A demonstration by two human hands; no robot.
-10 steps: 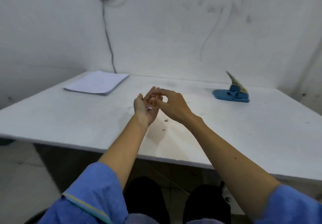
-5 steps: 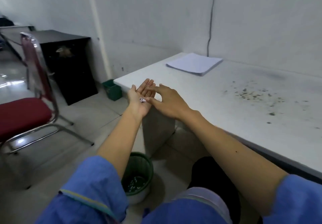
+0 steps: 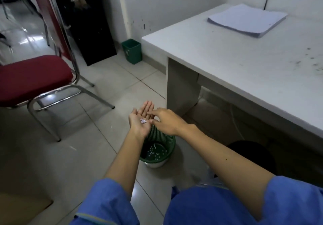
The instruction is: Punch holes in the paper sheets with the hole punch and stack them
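My left hand (image 3: 140,119) is held palm up over the floor, cupping a small heap of paper punch-outs (image 3: 143,120). My right hand (image 3: 165,119) lies beside it, fingertips touching the left palm and fingers. Directly below both hands stands a round green waste basket (image 3: 168,141) with several white punch-outs at its bottom. A stack of white paper sheets (image 3: 246,19) lies at the far corner of the white table (image 3: 227,58). The hole punch is out of view.
A red-seated metal chair (image 3: 33,77) stands on the left. A square green bin (image 3: 132,50) sits by the wall next to a black cabinet (image 3: 83,20). Dark specks mark the table's right side. My knees are under the table's edge.
My view has swung left and down from the tabletop to the floor. Both hands moved off the table, still together, and now hover over the round green basket.
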